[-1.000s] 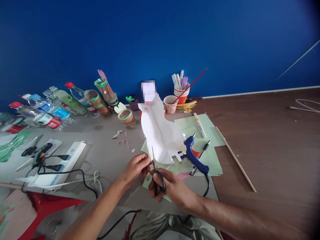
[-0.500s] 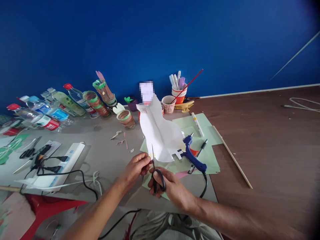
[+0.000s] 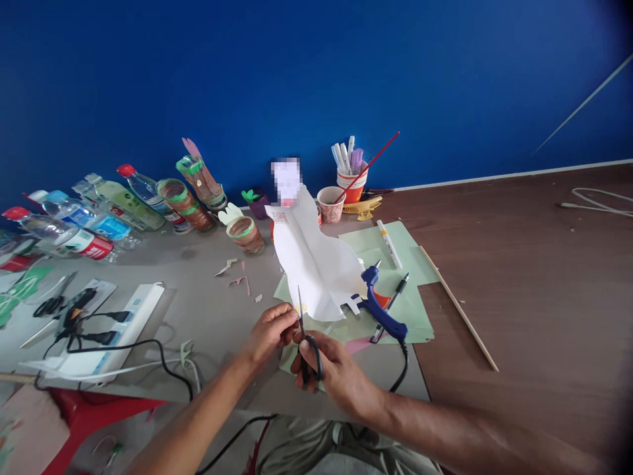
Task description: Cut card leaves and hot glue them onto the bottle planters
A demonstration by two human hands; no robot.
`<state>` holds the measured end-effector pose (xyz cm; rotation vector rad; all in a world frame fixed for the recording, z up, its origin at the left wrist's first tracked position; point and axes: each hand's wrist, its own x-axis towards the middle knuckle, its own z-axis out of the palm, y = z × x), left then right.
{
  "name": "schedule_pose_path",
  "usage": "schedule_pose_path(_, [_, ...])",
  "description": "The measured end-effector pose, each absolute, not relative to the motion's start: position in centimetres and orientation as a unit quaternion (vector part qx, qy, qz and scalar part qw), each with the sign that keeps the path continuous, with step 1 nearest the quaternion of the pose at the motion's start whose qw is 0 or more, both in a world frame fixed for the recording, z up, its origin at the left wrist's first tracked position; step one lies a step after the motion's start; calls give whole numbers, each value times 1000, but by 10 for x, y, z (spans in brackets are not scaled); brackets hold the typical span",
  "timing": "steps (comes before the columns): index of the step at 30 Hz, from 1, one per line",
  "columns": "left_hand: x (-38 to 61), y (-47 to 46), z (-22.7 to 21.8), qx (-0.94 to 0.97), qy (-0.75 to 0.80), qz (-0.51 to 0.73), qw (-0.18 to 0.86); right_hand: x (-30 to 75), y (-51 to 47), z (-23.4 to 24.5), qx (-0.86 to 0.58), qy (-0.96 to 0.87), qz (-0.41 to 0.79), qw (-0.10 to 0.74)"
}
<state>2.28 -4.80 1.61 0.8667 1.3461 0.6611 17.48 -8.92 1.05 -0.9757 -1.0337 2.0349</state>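
My right hand (image 3: 336, 373) is closed round the black handles of a pair of scissors (image 3: 305, 335), whose blades point up and away from me. My left hand (image 3: 270, 330) pinches the near edge of a white sheet of paper (image 3: 314, 260) right beside the blades. The sheet stands up from my fingers toward the wall and has notches cut along its lower right edge. A small yellow bit shows at the blade tips.
A blue glue gun (image 3: 383, 310) lies on pale green sheets (image 3: 410, 254) with a pen (image 3: 390, 300) and a marker (image 3: 389, 243). Bottles (image 3: 89, 221) and decorated cups (image 3: 244, 232) line the wall. A power strip (image 3: 116, 323) with cables sits left. A thin stick (image 3: 457, 307) lies right.
Both hands hold the same grip on paper and scissors. The view has drifted slightly, so everything sits a little lower left than before.
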Motion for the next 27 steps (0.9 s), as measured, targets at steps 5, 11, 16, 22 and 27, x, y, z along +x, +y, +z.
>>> schedule_pose_path(5, [25,-48,20,380,597,283,648,173,-92,8,-369,-410,765,333])
schedule_pose_path(11, [23,-49,18,386,589,283,651,168,-98,1,-364,-402,768,341])
schedule_pose_path(16, [20,-48,13,392,580,282,656,168,-99,-4,-349,-418,761,352])
schedule_pose_path(22, [20,-47,12,391,579,284,657,166,-98,-1,-362,-410,761,349])
schedule_pose_path(27, [21,-47,12,393,582,286,652,165,-96,2,-372,-410,759,342])
